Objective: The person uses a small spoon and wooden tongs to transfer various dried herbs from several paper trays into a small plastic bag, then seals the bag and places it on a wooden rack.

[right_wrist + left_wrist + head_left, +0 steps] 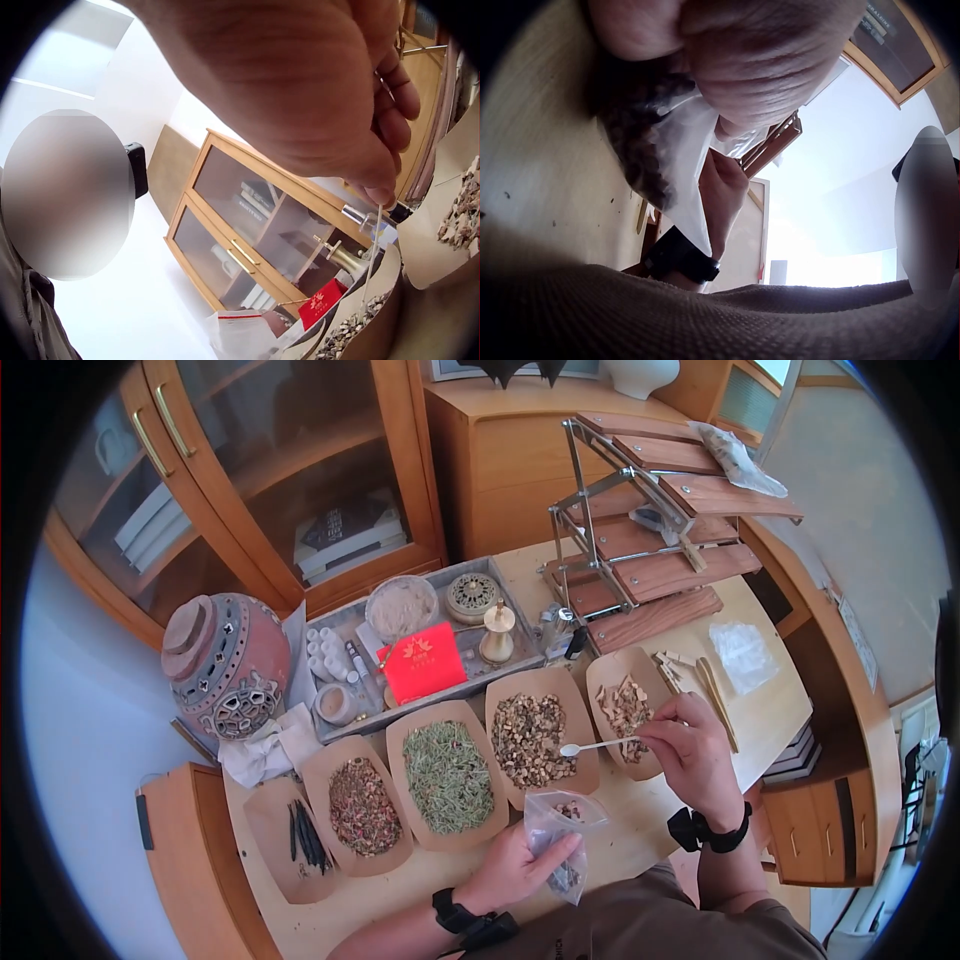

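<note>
The left hand (522,868) grips a small clear zip bag (566,830) with dark bits at its bottom; in the left wrist view the bag (679,150) hangs below that hand (757,52). Between thumb and fingertips the right hand (697,755) pinches a thin pale spoon (605,744), its bowl over the near right part of the tray of chopped brown pieces (530,725). In the right wrist view the spoon (373,259) points down from the right hand (300,97) toward that tray's contents (349,330).
Further trays hold green cut herb (447,775), reddish mix (366,807), dark pods (307,837) and pale chips (622,712). Behind stand a grey tray (520,660) with a red card (422,663), a patterned jar (225,670) and a folding wooden rack (650,540).
</note>
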Demonstrator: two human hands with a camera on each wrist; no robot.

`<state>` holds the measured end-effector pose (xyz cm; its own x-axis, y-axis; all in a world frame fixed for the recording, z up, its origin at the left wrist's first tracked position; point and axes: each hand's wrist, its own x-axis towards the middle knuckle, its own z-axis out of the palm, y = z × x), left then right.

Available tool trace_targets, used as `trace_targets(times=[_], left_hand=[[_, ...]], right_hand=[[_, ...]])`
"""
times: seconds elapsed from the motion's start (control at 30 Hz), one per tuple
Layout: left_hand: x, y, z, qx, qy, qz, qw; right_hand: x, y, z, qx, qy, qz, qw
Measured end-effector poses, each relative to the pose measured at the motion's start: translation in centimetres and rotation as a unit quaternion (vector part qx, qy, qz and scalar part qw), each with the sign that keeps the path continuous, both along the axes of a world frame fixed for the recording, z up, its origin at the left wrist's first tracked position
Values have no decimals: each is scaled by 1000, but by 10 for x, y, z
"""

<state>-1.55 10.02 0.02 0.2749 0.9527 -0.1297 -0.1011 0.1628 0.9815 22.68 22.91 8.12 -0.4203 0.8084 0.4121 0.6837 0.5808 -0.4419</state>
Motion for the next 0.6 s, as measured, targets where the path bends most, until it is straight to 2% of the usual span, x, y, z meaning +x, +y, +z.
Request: trace_targets(times=[0.27,0.43,0.6], left_hand=[[-1,-5,-2,-1,30,-38,999],[-1,1,2,65,50,-76,994],[-2,1,-5,67,58,-82,993]], right_hand=[[-10,4,2,12,-22,-3,1000],[-12,7,1,36,-65,-12,997],[-20,6,-4,9,-52,15,998]])
